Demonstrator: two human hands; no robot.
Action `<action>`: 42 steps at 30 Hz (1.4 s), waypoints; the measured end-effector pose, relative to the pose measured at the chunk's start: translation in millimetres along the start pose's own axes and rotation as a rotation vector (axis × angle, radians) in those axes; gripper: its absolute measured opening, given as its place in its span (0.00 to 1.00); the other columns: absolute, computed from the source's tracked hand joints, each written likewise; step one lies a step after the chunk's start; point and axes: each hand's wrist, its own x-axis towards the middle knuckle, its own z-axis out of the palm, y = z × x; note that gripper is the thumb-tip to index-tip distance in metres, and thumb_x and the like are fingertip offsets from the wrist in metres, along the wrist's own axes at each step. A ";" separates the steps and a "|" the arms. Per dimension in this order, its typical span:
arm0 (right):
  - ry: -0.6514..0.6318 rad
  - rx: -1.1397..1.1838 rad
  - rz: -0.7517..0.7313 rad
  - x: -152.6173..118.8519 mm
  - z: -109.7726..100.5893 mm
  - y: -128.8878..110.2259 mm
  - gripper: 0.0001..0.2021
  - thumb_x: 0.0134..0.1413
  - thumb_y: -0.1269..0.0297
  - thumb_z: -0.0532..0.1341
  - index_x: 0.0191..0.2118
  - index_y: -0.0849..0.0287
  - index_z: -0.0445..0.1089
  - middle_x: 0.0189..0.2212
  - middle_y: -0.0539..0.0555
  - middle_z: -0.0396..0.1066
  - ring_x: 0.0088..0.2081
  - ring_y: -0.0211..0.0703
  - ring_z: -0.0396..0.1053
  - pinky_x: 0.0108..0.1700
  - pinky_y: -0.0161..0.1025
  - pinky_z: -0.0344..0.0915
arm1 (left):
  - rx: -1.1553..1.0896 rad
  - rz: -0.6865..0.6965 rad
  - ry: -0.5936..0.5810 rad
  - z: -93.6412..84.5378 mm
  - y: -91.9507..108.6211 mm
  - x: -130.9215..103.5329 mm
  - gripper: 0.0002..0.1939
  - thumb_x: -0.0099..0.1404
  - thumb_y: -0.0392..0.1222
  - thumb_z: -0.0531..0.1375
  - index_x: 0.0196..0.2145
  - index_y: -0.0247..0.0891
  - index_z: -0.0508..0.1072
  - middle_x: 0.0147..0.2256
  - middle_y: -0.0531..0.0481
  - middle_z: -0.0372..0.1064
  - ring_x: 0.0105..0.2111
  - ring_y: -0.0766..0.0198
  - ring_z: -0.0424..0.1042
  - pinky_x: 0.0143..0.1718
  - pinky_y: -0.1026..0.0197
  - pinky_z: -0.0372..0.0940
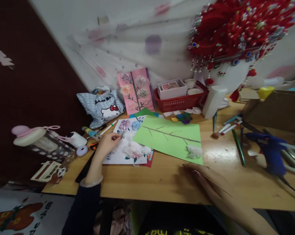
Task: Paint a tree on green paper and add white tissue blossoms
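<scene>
My left hand (109, 143) is over the left part of a white sheet with flower pictures (139, 160). Its thumb and fingertips are pinched together beside white, tissue-like pieces (127, 145); whatever may be between them is too small to make out. My right hand (208, 182) is low over the wooden table, its fingers closed around a thin brown stick (219, 186). Just beyond it lies a light green sheet (172, 135) with a dark branch drawn across it. A crumpled whitish tissue piece (194, 151) rests on that sheet's near right corner.
A pink flower picture (137, 91) leans at the back beside a red basket (179, 102). On the right are a blue glue gun (270, 151), brushes and a green pen (238, 147). At left lie a bottle (44, 143) and a Hello Kitty pouch (102, 107).
</scene>
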 end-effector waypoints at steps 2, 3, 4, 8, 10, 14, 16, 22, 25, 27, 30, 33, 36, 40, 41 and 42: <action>-0.004 -0.047 -0.026 2.0 -0.9 3.9 0.16 0.64 0.60 0.49 0.51 0.51 0.68 0.47 0.57 0.74 0.45 0.48 0.74 0.44 0.46 0.74 | 0.005 -0.012 0.017 1.4 -1.1 1.2 0.15 0.56 0.47 0.55 0.34 0.37 0.77 0.33 0.47 0.77 0.32 0.57 0.72 0.35 0.59 0.65; -0.001 -0.075 -0.040 2.6 -1.6 6.4 0.16 0.64 0.61 0.49 0.52 0.50 0.68 0.48 0.57 0.73 0.46 0.49 0.74 0.45 0.47 0.73 | 0.003 -0.017 0.021 0.8 -1.5 1.6 0.15 0.56 0.47 0.55 0.34 0.37 0.77 0.33 0.47 0.77 0.32 0.57 0.72 0.35 0.60 0.65; 0.006 -0.105 -0.051 3.0 -2.3 8.8 0.16 0.63 0.60 0.50 0.52 0.50 0.68 0.49 0.57 0.73 0.47 0.49 0.73 0.46 0.48 0.73 | 0.002 -0.019 0.021 -0.1 -2.0 1.7 0.15 0.56 0.47 0.55 0.34 0.37 0.77 0.32 0.47 0.77 0.32 0.57 0.72 0.35 0.60 0.65; 0.078 -0.197 -0.076 3.4 -4.8 15.2 0.15 0.63 0.60 0.50 0.50 0.52 0.69 0.48 0.59 0.73 0.46 0.52 0.73 0.46 0.51 0.72 | 0.001 -0.006 -0.007 -0.3 -1.9 -1.5 0.15 0.56 0.48 0.57 0.34 0.38 0.77 0.33 0.48 0.76 0.32 0.57 0.72 0.35 0.60 0.65; 0.114 -0.210 -0.084 2.5 -6.3 15.8 0.16 0.63 0.60 0.49 0.49 0.53 0.69 0.47 0.59 0.74 0.45 0.52 0.74 0.45 0.51 0.72 | 0.015 0.003 -0.027 2.9 -0.5 -3.8 0.16 0.53 0.51 0.60 0.35 0.38 0.76 0.36 0.47 0.76 0.34 0.56 0.73 0.36 0.60 0.65; 0.145 -0.213 -0.082 -2.4 -9.6 13.2 0.15 0.63 0.62 0.49 0.50 0.53 0.67 0.46 0.59 0.74 0.43 0.50 0.74 0.43 0.47 0.73 | 0.076 -0.001 -0.057 8.2 1.7 -5.4 0.16 0.52 0.51 0.61 0.35 0.39 0.76 0.37 0.47 0.77 0.36 0.54 0.74 0.36 0.60 0.65; 0.158 -0.215 -0.117 -6.0 -10.8 10.6 0.15 0.62 0.64 0.50 0.51 0.53 0.67 0.47 0.59 0.73 0.45 0.49 0.74 0.43 0.45 0.72 | 0.085 -0.004 -0.066 6.6 1.9 -5.1 0.13 0.54 0.49 0.57 0.32 0.39 0.76 0.34 0.47 0.77 0.36 0.54 0.74 0.37 0.60 0.65; 0.259 -0.154 -0.165 -14.1 -16.9 7.6 0.14 0.63 0.67 0.49 0.50 0.55 0.66 0.35 0.56 0.73 0.36 0.44 0.73 0.35 0.39 0.70 | 0.131 -0.042 0.096 -18.3 18.4 -10.5 0.15 0.57 0.50 0.54 0.33 0.40 0.77 0.35 0.47 0.78 0.36 0.51 0.74 0.37 0.58 0.65; 0.452 -0.067 -0.105 -8.6 -26.9 6.4 0.11 0.65 0.66 0.48 0.47 0.56 0.65 0.29 0.52 0.70 0.31 0.41 0.71 0.33 0.39 0.68 | -0.006 0.031 0.143 -28.2 52.8 -11.3 0.14 0.57 0.51 0.56 0.33 0.42 0.77 0.35 0.50 0.77 0.38 0.51 0.74 0.41 0.57 0.65; 0.576 0.026 -0.108 1.9 -37.5 1.7 0.08 0.65 0.65 0.49 0.42 0.56 0.64 0.25 0.49 0.66 0.28 0.39 0.69 0.33 0.38 0.66 | -0.188 0.179 0.025 -24.3 86.0 -6.5 0.14 0.57 0.52 0.59 0.33 0.41 0.77 0.38 0.50 0.77 0.41 0.53 0.72 0.45 0.56 0.64; 0.578 0.103 -0.204 26.7 -53.8 -9.2 0.07 0.66 0.63 0.50 0.39 0.56 0.63 0.22 0.46 0.64 0.23 0.36 0.65 0.29 0.37 0.64 | -0.460 0.351 -0.397 4.9 138.5 9.3 0.14 0.57 0.51 0.61 0.33 0.39 0.77 0.35 0.49 0.77 0.36 0.58 0.72 0.41 0.58 0.65; 0.576 0.068 -0.272 55.2 -62.9 -15.5 0.09 0.66 0.62 0.51 0.37 0.56 0.65 0.19 0.45 0.61 0.19 0.34 0.61 0.24 0.34 0.59 | -0.649 0.475 -0.690 56.7 177.4 26.1 0.09 0.56 0.43 0.62 0.34 0.35 0.77 0.34 0.48 0.77 0.35 0.62 0.73 0.40 0.60 0.64; 0.513 -0.035 -0.288 78.6 -62.9 -11.7 0.13 0.66 0.60 0.49 0.34 0.57 0.67 0.17 0.45 0.60 0.18 0.34 0.60 0.21 0.33 0.56 | -0.798 0.469 -0.850 108.7 194.9 33.0 0.06 0.57 0.35 0.60 0.32 0.33 0.76 0.32 0.48 0.76 0.33 0.64 0.72 0.39 0.62 0.64; 0.333 -0.225 -0.285 93.8 -56.7 5.1 0.17 0.66 0.57 0.48 0.31 0.58 0.67 0.18 0.48 0.64 0.19 0.35 0.62 0.22 0.34 0.57 | -0.855 0.486 -0.818 149.1 194.1 30.6 0.06 0.58 0.36 0.59 0.33 0.33 0.76 0.32 0.49 0.75 0.33 0.64 0.72 0.36 0.64 0.63; 0.300 -0.259 -0.290 94.7 -55.0 10.4 0.18 0.66 0.57 0.47 0.30 0.58 0.67 0.18 0.49 0.64 0.19 0.36 0.62 0.23 0.34 0.57 | -0.859 0.496 -0.797 154.0 192.4 29.8 0.07 0.59 0.37 0.60 0.33 0.33 0.77 0.32 0.49 0.76 0.33 0.63 0.72 0.36 0.64 0.63; 0.277 -0.285 -0.293 94.8 -53.5 15.7 0.18 0.66 0.58 0.47 0.29 0.58 0.66 0.18 0.49 0.65 0.19 0.36 0.62 0.23 0.34 0.57 | -0.857 0.508 -0.774 157.4 190.9 29.1 0.07 0.59 0.37 0.60 0.34 0.34 0.77 0.32 0.49 0.76 0.33 0.63 0.72 0.36 0.64 0.63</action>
